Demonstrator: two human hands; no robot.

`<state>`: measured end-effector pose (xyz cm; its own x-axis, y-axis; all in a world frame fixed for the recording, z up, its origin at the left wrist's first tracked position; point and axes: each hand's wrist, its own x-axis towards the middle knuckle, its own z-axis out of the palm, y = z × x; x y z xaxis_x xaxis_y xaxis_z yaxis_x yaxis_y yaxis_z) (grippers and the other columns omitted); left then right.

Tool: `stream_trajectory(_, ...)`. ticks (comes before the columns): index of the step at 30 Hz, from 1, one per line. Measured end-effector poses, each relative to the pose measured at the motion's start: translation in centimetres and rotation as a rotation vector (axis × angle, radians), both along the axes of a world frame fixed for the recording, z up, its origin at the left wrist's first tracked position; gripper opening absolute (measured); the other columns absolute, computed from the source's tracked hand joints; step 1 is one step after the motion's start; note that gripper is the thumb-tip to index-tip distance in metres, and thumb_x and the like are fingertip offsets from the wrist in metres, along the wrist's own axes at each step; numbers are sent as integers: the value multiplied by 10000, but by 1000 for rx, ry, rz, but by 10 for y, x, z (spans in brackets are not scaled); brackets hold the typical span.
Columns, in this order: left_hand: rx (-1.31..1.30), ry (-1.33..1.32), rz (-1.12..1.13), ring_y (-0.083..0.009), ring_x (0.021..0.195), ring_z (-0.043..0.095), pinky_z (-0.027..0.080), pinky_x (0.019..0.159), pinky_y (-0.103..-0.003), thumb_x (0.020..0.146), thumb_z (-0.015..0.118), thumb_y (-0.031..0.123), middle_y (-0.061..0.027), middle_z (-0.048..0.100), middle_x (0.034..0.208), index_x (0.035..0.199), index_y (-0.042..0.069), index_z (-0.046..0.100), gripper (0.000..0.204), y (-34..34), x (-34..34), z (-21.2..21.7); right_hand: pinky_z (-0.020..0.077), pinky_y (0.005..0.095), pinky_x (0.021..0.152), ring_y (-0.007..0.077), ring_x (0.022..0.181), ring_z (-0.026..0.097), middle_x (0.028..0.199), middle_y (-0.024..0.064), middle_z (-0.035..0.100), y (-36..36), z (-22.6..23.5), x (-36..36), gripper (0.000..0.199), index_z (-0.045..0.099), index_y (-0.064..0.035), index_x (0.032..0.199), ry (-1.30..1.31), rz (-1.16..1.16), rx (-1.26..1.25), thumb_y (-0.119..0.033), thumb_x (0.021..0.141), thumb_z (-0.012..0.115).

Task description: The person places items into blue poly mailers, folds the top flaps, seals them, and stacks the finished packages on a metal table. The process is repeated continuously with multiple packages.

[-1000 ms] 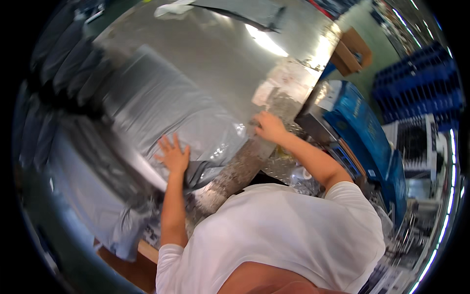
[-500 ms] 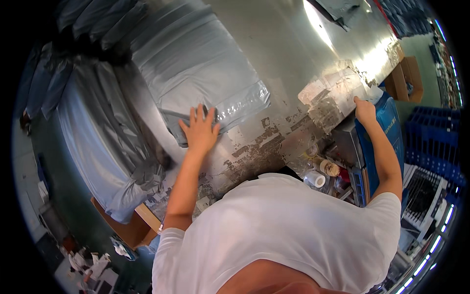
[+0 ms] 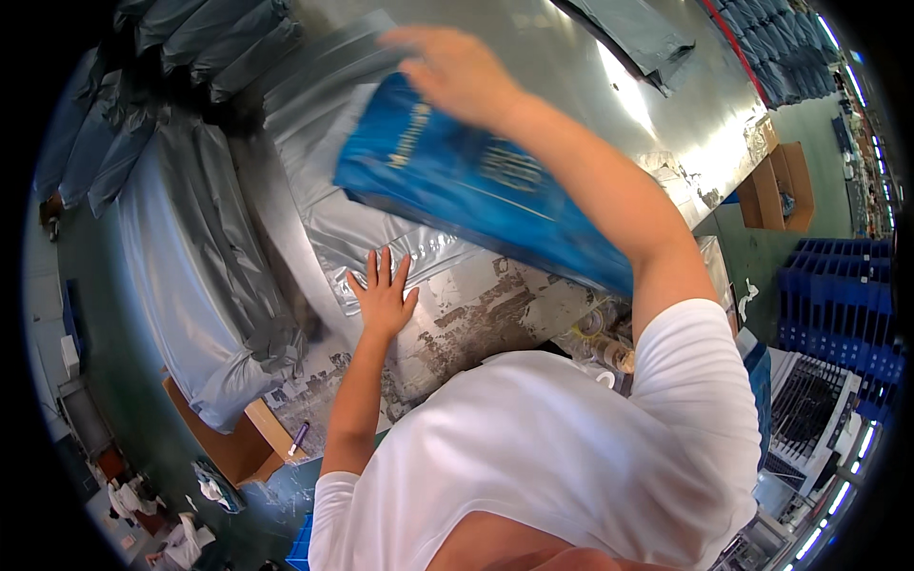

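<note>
My left hand lies flat, fingers spread, on the near edge of a grey plastic mailing bag on the metal table. Across the upper body, my right arm reaches to the far left. My right hand is closed at the upper left end of a blue printed package, its fingers slightly blurred. This package slants over the grey bag and the table, covering much of the bag. Its right end passes behind my right forearm.
More grey bags are draped along the table's left side, above an open cardboard box. Another grey bag lies at the far edge. Tape rolls sit near my body. Blue crates stand at right.
My right hand has swung from the right table edge to the far left, bringing the blue package over the grey bag. My left hand has shifted slightly nearer, still flat.
</note>
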<state>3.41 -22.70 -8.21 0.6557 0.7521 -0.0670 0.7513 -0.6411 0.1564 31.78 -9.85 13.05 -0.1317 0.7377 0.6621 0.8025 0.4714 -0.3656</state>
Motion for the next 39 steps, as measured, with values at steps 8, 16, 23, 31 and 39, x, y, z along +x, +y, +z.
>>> stream_trajectory(8,15,-33,-3,-311,1302,184,57,955,-657,768,514,411,-124,281,1378,1277,239,409,548,-2,2,4,418,360,840,327,993,540,1068,197,562,-87,-135,80,709,495,-27,1131,348,-277,-1072,-559,678,620)
stream_trajectory(16,-112,-546,229,-289,1191,381,255,996,-432,829,492,241,-168,418,1266,1210,-11,425,462,-14,-43,-5,433,385,775,340,918,559,979,229,569,-106,-147,13,604,493,23,1006,288,-298,-1044,-529,767,540)
stream_trajectory(23,-841,-1265,891,-216,1198,359,260,994,-331,834,450,525,-86,366,1333,1337,33,279,724,18,-6,-3,244,395,986,228,1195,334,1305,111,373,-146,-178,-30,724,278,-58,1334,1307,-33,-1049,-466,800,549)
stream_trajectory(31,-867,-1624,367,-226,1252,260,239,998,-419,858,424,430,-55,182,1411,1399,152,48,715,-46,-53,130,309,338,926,184,1157,358,1320,90,331,-232,-87,-87,538,250,-96,1327,1183,76,-518,-283,879,480)
stream_trajectory(39,-441,-1773,322,-125,1034,455,390,833,-259,816,566,54,-53,284,1264,881,51,574,66,-84,-72,164,420,282,773,115,939,476,1041,31,501,-258,-45,-144,124,455,-82,990,1442,107,-116,-160,899,487)
